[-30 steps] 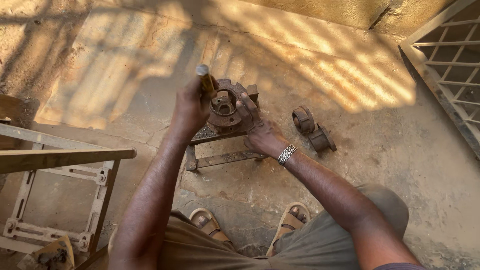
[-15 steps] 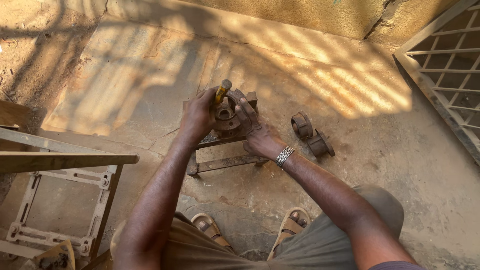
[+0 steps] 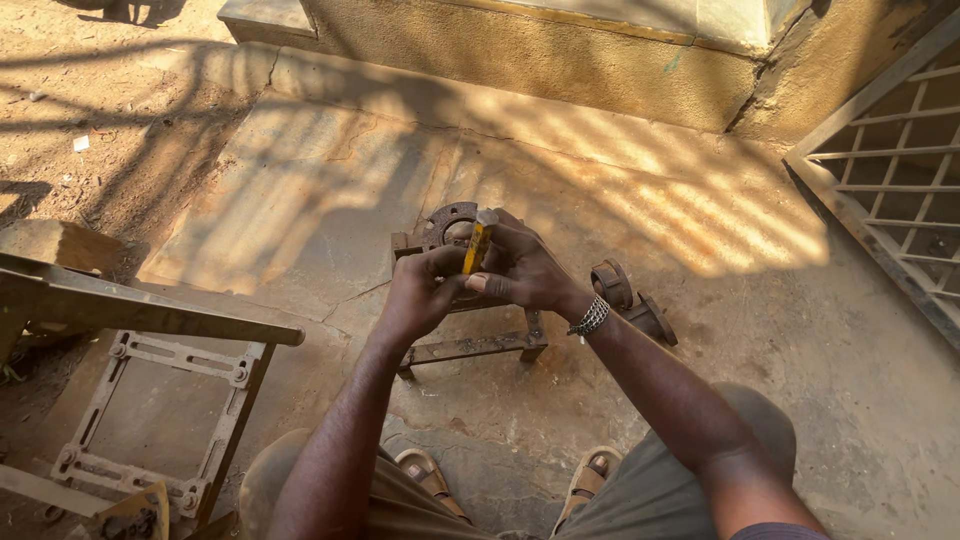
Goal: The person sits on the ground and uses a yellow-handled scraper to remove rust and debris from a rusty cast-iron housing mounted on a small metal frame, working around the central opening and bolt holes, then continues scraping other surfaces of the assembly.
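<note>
Head view: yellow-handled tool [image 3: 476,246] upright.

Beyond the grip, a cracked concrete floor [image 3: 330,190] carries striped sunlight and runs to a low plastered wall [image 3: 560,70]. Far to the right of it leans a metal grille [image 3: 890,170]. To the left lies bare dirt [image 3: 90,110], and nearer on that side a rusty beam [image 3: 140,310] lies over a flat iron frame [image 3: 150,420].

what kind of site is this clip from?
Likely an outdoor metalworking yard: bare sunlit concrete ground, a rusty bracketed machine part under the hands, a metal frame lying flat and a grille leaning at the right.
</note>
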The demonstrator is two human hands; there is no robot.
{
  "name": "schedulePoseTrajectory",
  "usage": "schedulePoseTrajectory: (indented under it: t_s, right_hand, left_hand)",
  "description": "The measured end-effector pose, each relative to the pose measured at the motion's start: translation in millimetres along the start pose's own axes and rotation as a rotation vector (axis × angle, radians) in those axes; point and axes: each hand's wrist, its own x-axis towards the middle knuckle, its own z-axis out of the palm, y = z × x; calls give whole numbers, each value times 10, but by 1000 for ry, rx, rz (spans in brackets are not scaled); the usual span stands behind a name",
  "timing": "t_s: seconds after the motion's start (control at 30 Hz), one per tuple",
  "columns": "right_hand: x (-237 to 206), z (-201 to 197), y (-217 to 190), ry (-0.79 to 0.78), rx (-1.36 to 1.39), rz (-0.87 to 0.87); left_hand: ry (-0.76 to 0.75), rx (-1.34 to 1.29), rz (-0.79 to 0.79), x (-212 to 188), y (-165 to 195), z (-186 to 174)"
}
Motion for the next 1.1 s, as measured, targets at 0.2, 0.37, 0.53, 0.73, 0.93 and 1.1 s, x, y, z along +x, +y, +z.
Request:
schedulePoseTrajectory:
  t_s: [0.2,0.37,0.53,0.73,0.93,1.1]
  right_hand:
    - [-9,58,-107,74,-18,-28]
    - [-5,-113,-24,212,-28,225]
    - [104,-195,162,400,-3,216]
    - [444,-110,383,460,-130,31]
    - [646,75,460,397,-407,68]
    - [599,96,422,418,-353,10]
  left_hand:
    - [200,58,-207,-4,-60,128]
    - [199,291,-295,314,-335,142]
    - [220,152,-175,410,-737,559]
    - [260,195,-288,416,-786,691]
    - [222,170,-330,405,-694,638]
    - [246,191,-318,439,-698,704]
